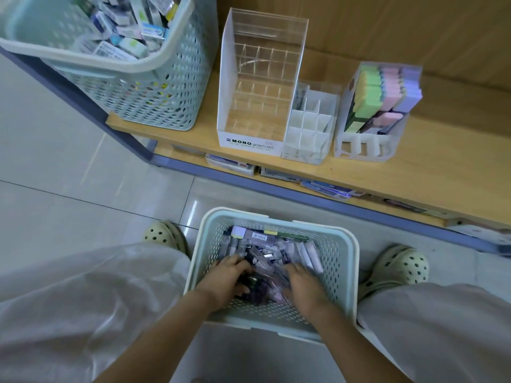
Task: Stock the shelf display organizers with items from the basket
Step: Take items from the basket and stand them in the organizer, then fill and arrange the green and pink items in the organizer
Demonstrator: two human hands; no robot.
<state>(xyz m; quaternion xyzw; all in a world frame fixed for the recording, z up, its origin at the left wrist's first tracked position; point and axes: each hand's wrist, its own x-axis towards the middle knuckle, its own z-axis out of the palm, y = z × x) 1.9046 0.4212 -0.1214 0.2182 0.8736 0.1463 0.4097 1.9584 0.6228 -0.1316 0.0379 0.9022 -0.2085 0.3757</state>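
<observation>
My left grip (226, 277) and right grip (302, 288) both sunk among packets (264, 238) in floor basket (354, 261); blurred, cannot tell if clamped or apart

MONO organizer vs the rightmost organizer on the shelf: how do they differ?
The MONO organizer stands empty; the rightmost organizer holds pastel packs. The MONO organizer is taller and carries printed lettering; the rightmost organizer shows none. Both are clear and sit on the wooden shelf.
</observation>
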